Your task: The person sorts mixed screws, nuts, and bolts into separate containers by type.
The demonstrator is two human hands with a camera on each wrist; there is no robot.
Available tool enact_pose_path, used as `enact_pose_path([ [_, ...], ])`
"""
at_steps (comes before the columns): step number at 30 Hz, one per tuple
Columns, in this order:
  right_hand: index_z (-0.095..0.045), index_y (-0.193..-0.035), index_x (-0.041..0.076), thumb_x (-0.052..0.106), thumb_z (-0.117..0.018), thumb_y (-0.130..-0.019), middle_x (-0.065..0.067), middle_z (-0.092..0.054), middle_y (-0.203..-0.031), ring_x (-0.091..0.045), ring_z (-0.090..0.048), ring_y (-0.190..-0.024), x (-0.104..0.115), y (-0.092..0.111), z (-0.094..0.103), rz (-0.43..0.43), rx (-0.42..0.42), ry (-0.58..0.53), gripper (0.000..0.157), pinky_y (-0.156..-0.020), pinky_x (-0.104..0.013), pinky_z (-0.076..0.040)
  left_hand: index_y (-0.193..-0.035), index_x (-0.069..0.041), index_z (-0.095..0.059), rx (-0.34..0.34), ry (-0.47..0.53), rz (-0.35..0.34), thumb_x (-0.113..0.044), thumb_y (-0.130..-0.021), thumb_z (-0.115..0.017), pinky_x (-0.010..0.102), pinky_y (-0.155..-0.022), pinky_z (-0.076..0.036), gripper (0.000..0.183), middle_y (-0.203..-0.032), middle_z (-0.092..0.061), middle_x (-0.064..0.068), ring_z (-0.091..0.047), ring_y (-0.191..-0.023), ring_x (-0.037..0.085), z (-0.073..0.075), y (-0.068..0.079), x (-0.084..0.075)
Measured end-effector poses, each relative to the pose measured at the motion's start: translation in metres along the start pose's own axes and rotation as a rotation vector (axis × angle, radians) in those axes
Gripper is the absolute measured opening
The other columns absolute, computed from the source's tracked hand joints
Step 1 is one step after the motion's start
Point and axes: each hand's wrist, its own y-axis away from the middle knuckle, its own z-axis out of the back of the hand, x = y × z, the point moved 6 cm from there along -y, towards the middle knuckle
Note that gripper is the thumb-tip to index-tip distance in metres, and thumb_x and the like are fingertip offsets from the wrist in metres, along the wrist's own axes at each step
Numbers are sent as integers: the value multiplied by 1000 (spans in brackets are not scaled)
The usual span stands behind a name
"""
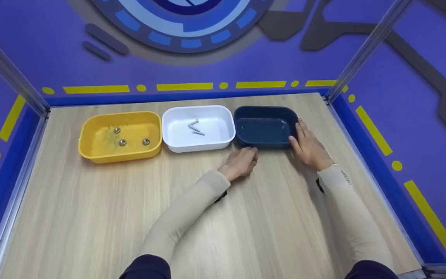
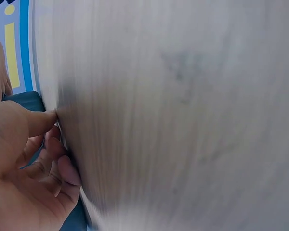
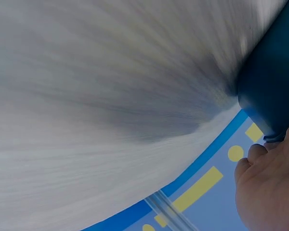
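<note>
A dark blue plastic bin (image 1: 265,146) stands at the right end of a row of three bins. My right hand (image 1: 310,149) touches its right end wall, fingers fairly straight along the side and the thumb near the front corner. At the bin's front left corner is my left hand (image 1: 240,161), its fingers curled in. Seen from the left wrist, the thumb (image 2: 41,121) comes close to the curled fingers, and nothing shows between them. In the right wrist view the right hand (image 3: 269,178) lies against the dark blue bin (image 3: 267,91), its fingers partly hidden.
Beside the dark blue bin stands a white bin (image 1: 174,133) with several small metal pins or screws (image 1: 196,128). A yellow bin (image 1: 103,157) at the left holds 3 metal nuts (image 1: 122,142). Purple-blue panels (image 1: 207,73) enclose the wooden tabletop (image 1: 91,217).
</note>
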Motion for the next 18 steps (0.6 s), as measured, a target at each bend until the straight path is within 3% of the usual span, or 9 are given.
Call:
enact_pose_path([
  [5, -16, -167, -9, 47, -28, -116, -25, -7, -179, -49, -19, -162, -1, 0, 0, -4, 5, 0, 76, -132, -63, -19, -102, -15, -64, -37, 13, -26, -15, -103, -65, 39, -75, -61, 2, -105, -73, 4, -72, -97, 21, 3, 2, -1],
  [18, -16, -166, -10, 46, -28, -116, -25, -6, -179, -44, -14, -165, 2, 0, 0, -2, 16, -8, 76, -133, -63, -16, -108, -19, -80, -42, 2, -74, -25, -103, -72, 35, -83, -62, 11, -107, -79, -3, -74, -101, 15, 13, 2, -4],
])
